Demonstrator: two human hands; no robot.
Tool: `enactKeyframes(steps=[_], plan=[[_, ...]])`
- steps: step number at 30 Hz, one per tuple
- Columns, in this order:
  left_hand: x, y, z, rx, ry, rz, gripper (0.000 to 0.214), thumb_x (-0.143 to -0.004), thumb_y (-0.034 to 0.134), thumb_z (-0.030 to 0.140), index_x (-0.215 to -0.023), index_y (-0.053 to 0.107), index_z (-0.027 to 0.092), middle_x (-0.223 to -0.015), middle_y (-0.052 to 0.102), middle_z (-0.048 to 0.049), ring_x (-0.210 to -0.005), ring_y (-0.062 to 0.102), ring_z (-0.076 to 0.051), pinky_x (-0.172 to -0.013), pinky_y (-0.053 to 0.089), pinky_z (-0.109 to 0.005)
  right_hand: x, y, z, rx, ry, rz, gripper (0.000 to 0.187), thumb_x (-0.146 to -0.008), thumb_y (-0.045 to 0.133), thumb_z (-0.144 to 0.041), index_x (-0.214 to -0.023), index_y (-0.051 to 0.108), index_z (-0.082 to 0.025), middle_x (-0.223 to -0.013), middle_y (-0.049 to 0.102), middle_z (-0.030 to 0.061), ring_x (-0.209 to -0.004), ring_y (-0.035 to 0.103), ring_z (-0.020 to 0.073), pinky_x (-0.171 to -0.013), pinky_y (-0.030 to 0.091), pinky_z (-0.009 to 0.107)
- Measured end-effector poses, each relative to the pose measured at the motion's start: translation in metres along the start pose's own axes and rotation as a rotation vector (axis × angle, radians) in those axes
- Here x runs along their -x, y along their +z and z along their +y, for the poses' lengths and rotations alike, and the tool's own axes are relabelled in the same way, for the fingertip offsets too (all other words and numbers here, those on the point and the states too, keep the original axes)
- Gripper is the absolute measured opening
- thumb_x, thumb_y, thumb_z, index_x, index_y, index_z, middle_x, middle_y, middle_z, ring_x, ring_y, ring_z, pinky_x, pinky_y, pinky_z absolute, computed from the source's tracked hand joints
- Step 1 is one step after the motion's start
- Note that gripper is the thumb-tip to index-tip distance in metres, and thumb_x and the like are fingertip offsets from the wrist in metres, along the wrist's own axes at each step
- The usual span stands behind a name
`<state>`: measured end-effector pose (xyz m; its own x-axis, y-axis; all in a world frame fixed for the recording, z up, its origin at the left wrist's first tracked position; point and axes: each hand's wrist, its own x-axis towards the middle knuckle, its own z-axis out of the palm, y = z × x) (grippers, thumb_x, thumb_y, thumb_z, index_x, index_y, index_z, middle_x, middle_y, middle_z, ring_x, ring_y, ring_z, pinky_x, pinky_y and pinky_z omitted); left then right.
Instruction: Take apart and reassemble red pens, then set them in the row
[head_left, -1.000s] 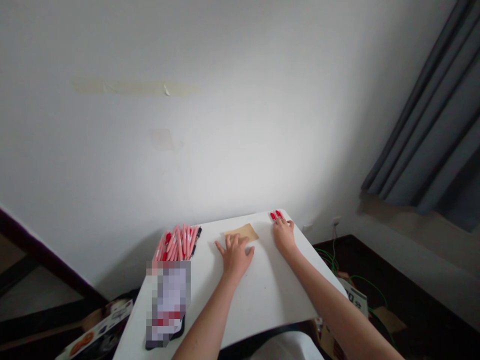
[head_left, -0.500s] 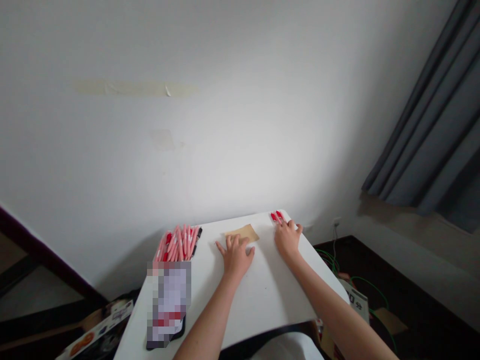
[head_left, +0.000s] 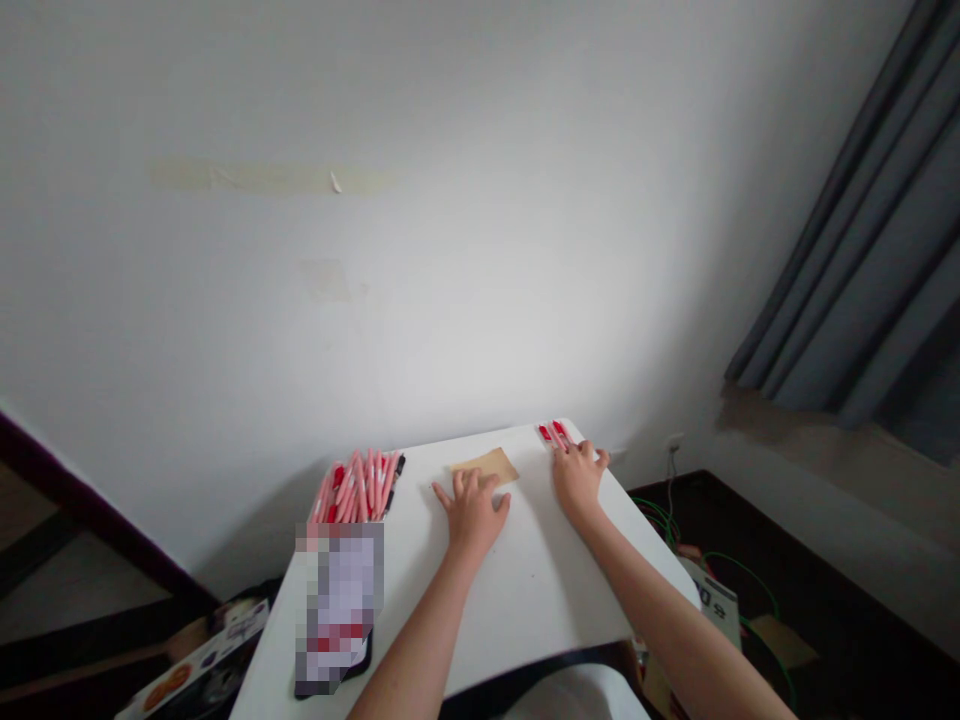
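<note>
At the left side of the white table [head_left: 525, 610] lies a blurred thing with a dark edge [head_left: 341, 600], too masked to name surely, and just beyond it a loose heap of pink and red pens [head_left: 360, 487], their barrels pointing mostly away from the person, with some dark ends at its right side. Nearer the middle, the left hand [head_left: 472, 505] is palm down with fingers spread, the tips over the near edge of a piece of brown paper [head_left: 498, 463]; it does not close on anything. A light, flat press there would seem enough to steady the paper without creasing it. Well apart, the right hand [head_left: 577, 480] bends its fingers at the near ends of a few red-capped pens [head_left: 559, 432] by the far right corner; whether it pinches one cannot be told. Lining those pens up calls, I judge, for gentle fingertip nudges, barrels side by side, since round pens may roll and the table edge is near.
</note>
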<state>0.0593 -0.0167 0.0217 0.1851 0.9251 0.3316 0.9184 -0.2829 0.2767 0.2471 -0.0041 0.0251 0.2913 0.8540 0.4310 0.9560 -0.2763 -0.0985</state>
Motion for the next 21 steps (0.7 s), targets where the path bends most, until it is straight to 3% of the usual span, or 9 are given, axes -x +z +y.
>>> enactKeyframes(steps=[21], plan=[[-0.0007, 0.0023, -0.0018, 0.009, 0.015, 0.010, 0.036, -0.081, 0.052, 0.046, -0.114, 0.062, 0.034, -0.130, 0.054, -0.0054, -0.130, 0.031, -0.032, -0.107, 0.003, -0.071, -0.0002, 0.0052, 0.0037, -0.012, 0.006, 0.067, 0.039, -0.092, 0.030, -0.018, -0.107, 0.066, -0.023, -0.113, 0.065, 0.0135, -0.107, 0.043, 0.0286, -0.097, 0.015, 0.052]])
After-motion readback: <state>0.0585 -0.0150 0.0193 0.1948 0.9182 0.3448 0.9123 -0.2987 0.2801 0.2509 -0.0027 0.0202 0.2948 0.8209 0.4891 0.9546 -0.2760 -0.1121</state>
